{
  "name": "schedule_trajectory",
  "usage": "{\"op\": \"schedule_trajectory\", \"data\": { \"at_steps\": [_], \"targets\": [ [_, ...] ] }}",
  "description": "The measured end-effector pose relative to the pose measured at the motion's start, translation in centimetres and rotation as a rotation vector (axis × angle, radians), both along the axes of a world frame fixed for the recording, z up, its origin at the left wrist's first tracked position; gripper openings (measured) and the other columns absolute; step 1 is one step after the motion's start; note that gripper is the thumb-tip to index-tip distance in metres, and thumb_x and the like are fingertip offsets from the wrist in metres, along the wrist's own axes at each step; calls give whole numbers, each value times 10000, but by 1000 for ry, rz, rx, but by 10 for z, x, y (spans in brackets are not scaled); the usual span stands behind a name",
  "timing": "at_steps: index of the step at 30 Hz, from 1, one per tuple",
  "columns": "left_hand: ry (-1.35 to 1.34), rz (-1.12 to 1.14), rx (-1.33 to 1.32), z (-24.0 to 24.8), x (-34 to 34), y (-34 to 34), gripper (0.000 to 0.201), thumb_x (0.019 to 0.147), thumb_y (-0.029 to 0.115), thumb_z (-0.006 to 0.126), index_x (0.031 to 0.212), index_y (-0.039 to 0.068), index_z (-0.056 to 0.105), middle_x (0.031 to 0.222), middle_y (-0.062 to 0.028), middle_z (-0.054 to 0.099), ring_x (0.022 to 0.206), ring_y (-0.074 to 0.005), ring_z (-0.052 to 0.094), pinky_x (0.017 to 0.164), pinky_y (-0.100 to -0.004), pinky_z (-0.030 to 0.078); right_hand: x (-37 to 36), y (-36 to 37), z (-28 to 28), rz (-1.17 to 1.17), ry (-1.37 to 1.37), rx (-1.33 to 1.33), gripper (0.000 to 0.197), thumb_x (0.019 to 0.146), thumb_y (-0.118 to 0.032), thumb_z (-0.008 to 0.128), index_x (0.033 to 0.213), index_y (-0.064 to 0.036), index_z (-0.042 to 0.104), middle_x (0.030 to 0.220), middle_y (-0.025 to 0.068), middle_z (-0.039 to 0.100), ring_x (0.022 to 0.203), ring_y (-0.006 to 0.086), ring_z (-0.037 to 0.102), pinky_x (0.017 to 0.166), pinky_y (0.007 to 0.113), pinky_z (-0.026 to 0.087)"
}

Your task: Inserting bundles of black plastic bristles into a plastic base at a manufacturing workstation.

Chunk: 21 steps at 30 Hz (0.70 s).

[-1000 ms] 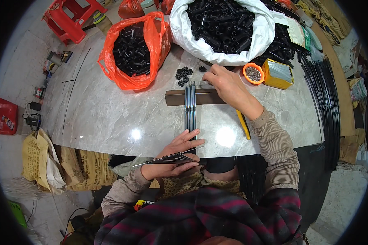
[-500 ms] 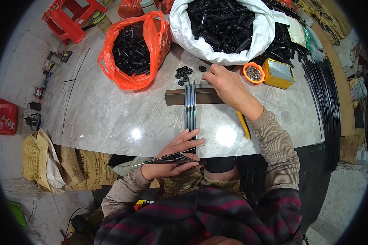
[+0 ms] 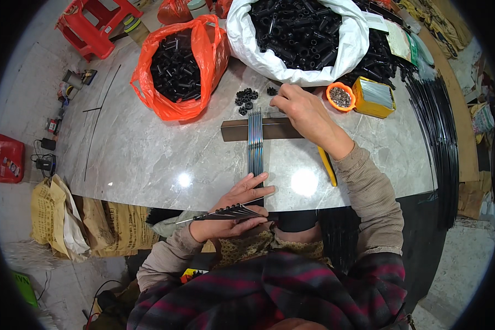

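Observation:
A row of thin, shiny metal rods [image 3: 256, 146] lies side by side, their far ends resting across a dark brown bar [image 3: 234, 131]. At the table's near edge my left hand [image 3: 242, 197] is closed round the near part of this bundle, fingers on top. Black jointed strips [image 3: 231, 212] fan out across that hand. My right hand [image 3: 302, 110] hovers over the bar, just right of the rods' far tips, with its fingers pinched; whatever they hold is hidden. Small black caps [image 3: 246, 98] are clustered beyond the rod tips, and a few more caps [image 3: 271, 91] lie near my right fingertips.
A red plastic bag [image 3: 176, 113] and a white sack [image 3: 305, 77], both full of black tubes, stand at the back. An orange bowl [image 3: 341, 97] of small metal pieces adjoins a yellow box [image 3: 375, 99]. A yellow-handled tool [image 3: 328, 166] lies by my right forearm; long black rods [image 3: 437, 143] lie far right.
My right hand has shifted very slightly left and away from me, fingers still pinched. My left hand and the rods have stayed in place.

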State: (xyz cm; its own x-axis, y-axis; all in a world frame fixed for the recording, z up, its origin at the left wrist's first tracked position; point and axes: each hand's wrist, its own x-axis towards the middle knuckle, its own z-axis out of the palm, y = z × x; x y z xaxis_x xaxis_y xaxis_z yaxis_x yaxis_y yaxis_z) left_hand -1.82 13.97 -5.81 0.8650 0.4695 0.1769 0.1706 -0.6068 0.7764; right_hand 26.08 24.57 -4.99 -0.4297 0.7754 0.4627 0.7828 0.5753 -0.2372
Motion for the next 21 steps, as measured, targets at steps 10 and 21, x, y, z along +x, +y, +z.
{"op": "schedule_trajectory", "data": {
  "at_steps": [10,21],
  "targets": [
    [-4,-5,3,1,1,0,89,869,172,757,921,105,734,1466,-108,540,1482,-366,335,1217,-555,223,0,-2,1,19,14,-30,187,843,28,569,1013,-21,631,952,106,556,911,291,607,753,394,505],
    [3,-2,10,2,1,0,102,866,174,758,925,95,735,1462,-111,544,1483,-361,335,1218,-552,223,-2,-1,0,21,17,-7,165,847,22,570,999,-19,620,942,113,541,903,300,593,752,402,493]
  ]
}}
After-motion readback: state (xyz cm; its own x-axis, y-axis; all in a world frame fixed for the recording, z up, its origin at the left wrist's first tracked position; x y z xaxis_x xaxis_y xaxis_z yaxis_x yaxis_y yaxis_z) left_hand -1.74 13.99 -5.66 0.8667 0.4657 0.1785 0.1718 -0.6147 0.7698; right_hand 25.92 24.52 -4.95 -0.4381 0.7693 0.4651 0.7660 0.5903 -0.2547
